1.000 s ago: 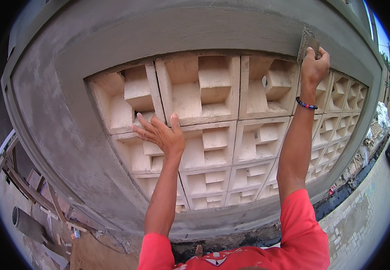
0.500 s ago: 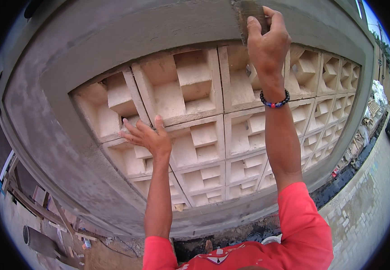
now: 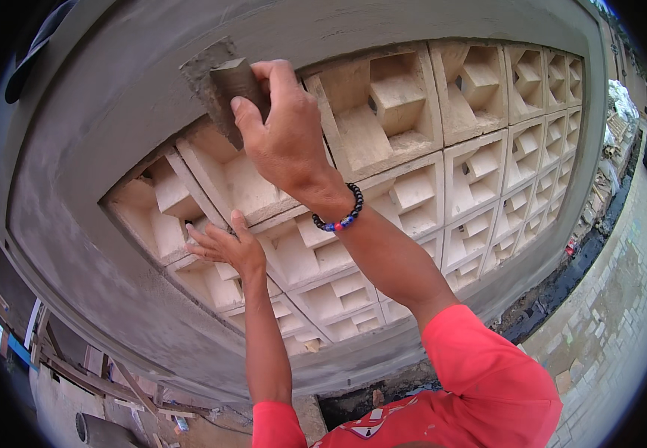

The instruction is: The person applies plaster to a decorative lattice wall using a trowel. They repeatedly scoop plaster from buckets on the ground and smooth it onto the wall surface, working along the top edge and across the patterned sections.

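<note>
At 5 o'clock, closest in, is the red shirt [image 3: 480, 381], and from it the right forearm slants up to a beaded bracelet [image 3: 349, 216] at the centre. The right hand [image 3: 284, 133], just past 11 o'clock, is curled firmly around the handle of the trowel [image 3: 222, 86]. The mortar-smeared blade lies against or just off the plaster; I cannot tell how hard it presses.

The left hand [image 3: 232, 250], near 9 o'clock, has hold of nothing — fingers spread, thumb raised, close against the edges of the cream blocks [image 3: 357, 142]. Whether the fingertips actually touch is unclear.

The blocks stand in their rows, set in the wall, their cream faces largely bare of grey. Around them the plaster [image 3: 140, 112] covers the band from 9 o'clock over 12 to 2, with no bare gap that I can see. Most of it looks smooth, so the coat seems well along; the inner edge toward 8 o'clock looks grainier, perhaps less finished, and part of the band is hidden behind hand and trowel.

Farther off are wood scraps [image 3: 88, 377] at 8 o'clock, paving [image 3: 607, 313] at 4 and pale bags [image 3: 620, 104] at 2.
</note>
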### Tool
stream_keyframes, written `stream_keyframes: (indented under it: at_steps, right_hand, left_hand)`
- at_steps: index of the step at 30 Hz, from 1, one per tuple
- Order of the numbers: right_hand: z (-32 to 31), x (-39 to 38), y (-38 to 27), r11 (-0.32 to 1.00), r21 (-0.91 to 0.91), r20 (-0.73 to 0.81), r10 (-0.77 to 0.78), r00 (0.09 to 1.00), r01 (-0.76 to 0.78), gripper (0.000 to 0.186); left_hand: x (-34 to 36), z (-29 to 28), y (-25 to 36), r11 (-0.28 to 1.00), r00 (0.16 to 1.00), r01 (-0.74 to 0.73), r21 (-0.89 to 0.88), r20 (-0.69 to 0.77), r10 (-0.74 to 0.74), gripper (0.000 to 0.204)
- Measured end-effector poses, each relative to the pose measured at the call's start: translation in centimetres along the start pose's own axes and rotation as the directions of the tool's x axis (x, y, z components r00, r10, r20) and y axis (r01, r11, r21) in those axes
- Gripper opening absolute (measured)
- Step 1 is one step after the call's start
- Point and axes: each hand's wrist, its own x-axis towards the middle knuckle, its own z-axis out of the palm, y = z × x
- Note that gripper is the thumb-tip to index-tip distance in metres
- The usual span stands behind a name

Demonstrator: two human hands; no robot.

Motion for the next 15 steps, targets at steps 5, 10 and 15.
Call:
stream_keyframes:
  at_steps: [5, 10, 15]
  right_hand:
    - [-14.2, 0.8, 4.8, 0.781, 0.625, -0.398, 0.335, 0.854, -0.015, 0.054]
    - [-15.8, 3.7, 7.6, 0.743, 0.669, -0.482, 0.418, 0.770, 0.016, 0.058]
    - [-13.9, 5.6, 7.7, 0.716, 0.698, -0.401, 0.419, 0.815, -0.025, 0.059]
  left_hand:
    - [0.2, 0.6, -0.7, 0.999, 0.999, -0.037, 0.013, -0.038, 0.038, 0.064]
    - [0.1, 1.0, -1.3, 0.997, 0.998, -0.054, 0.049, -0.041, 0.056, 0.061]
    - [0.2, 0.9, -1.5, 0.996, 0.996, -0.066, 0.056, -0.049, 0.068, 0.060]
